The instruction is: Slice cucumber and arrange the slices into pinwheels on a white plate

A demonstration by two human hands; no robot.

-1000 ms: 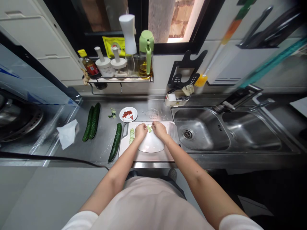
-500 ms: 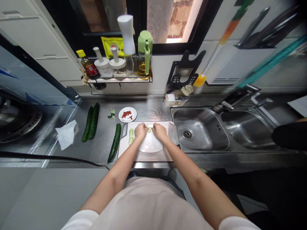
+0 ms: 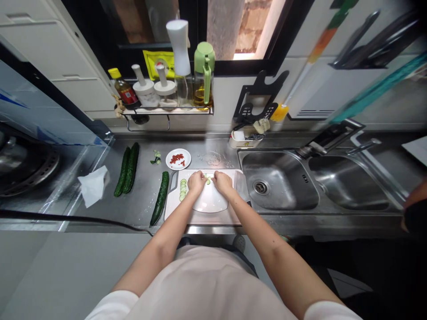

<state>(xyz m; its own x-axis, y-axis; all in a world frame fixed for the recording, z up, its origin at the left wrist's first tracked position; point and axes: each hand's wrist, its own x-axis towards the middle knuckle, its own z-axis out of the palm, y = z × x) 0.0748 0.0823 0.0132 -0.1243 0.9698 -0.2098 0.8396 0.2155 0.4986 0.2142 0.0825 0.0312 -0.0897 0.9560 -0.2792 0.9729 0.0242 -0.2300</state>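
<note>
Both of my hands meet over a white plate (image 3: 210,203) that lies on a white cutting board (image 3: 173,209). My left hand (image 3: 196,182) is closed, its fingertips pinching at pale green cucumber slices (image 3: 208,179) near the plate's far side. From the other side my right hand (image 3: 223,183) pinches at the same slices. The fingertips partly cover them. A row of overlapping cucumber slices (image 3: 183,190) rests on the board, left of my left hand. Beside the board's handle lies a whole dark green cucumber (image 3: 160,198).
Farther left are two more cucumbers (image 3: 131,168) and a white tissue (image 3: 93,186). Behind the board stand a small plate (image 3: 169,163) of red chopped pieces and some cucumber scraps (image 3: 155,157). A double sink (image 3: 280,178) is to the right, with a person in dark clothing (image 3: 383,262) beside it.
My hands stay at the slices with barely any movement. The view has shifted slightly. At the right edge, the other person's dark shape has moved outward and lower.
</note>
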